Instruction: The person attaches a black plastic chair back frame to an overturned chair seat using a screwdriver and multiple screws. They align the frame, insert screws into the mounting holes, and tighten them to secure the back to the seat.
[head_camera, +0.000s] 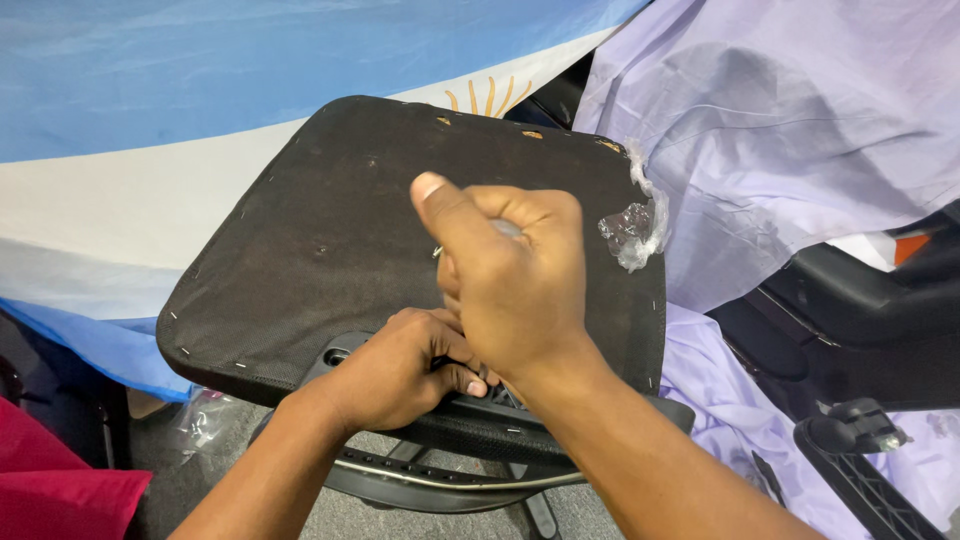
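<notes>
My right hand (515, 290) is balled into a tight fist, thumb raised, over the underside of a black fabric-covered chair seat pad (330, 230) that lies flipped with its stapled bottom facing up. The right grip is closed narrow around a small metal tool (438, 252), of which only a silvery tip pokes out on the thumb side; I cannot say for certain what kind of tool it is, since my fingers hide the rest. Just below and to the near side of that fist, my left hand (395, 375) curls shut around the black plastic chair mechanism (470, 425) at the seat pad's near edge, apparently to steady the part while the right hand bears down from above. The seat pad sits directly beneath both hands, tilted slightly toward me and propped on the curved black chair back frame (440, 480), which keeps its underside within reach. To the far right of my right grip, a scrap of crumpled clear plastic wrap (632, 228) clings to the pad's corner. Beyond the pad, away from both hands, a light blue and white striped cloth with a yellow sun motif (200, 90) is spread, and a pale lilac sheet (790, 120) drapes to the right, partly covering other black chair parts (870, 320).
</notes>
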